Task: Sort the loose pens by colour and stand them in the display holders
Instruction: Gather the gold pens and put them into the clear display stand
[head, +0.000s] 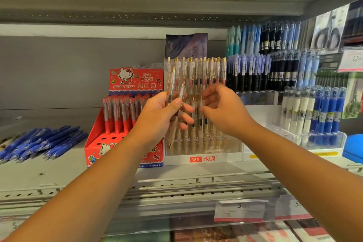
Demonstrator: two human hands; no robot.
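My left hand [161,116] grips two clear pens with gold clips [173,92], held upright in front of the clear acrylic display holder [204,151]. That holder carries rows of matching gold-clip pens [198,70]. My right hand [224,108] hovers just right of the held pens, fingers loosely curled, thumb and fingertips close to the pens standing in the holder; it holds nothing that I can see. A pile of loose blue pens [43,143] lies flat on the shelf at the left.
A red Hello Kitty display box [125,143] with red pens stands left of the acrylic holder. Racks of blue, black and white pens [275,65] fill the right. The shelf's front rail with price tags [241,210] runs below.
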